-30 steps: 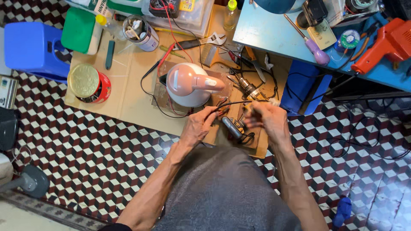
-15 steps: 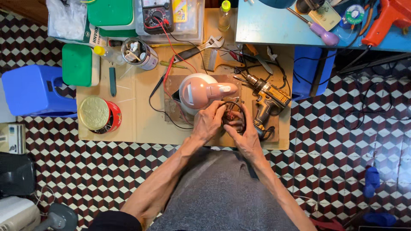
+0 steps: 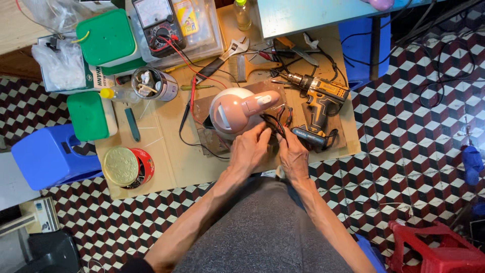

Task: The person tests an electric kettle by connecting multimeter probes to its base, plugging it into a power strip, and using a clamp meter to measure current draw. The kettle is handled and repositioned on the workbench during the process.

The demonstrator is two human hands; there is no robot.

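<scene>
On my feed a red-sided tin (image 3: 126,167) sat at nine o'clock of the pink kettle (image 3: 237,111) mid-board, my left hand (image 3: 251,149) pressed at its six o'clock, my right hand (image 3: 293,155) pinched black wires (image 3: 275,124), and a cordless drill (image 3: 317,108) lay at three o'clock.

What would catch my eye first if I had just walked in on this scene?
Probably the pink dome-shaped appliance at the middle of the board, with the left hand against its near side and the right hand beside it among black wires. Just right of them lies a cordless drill. At the left edge, a blue plastic stool stands out on the checkered floor.
</scene>
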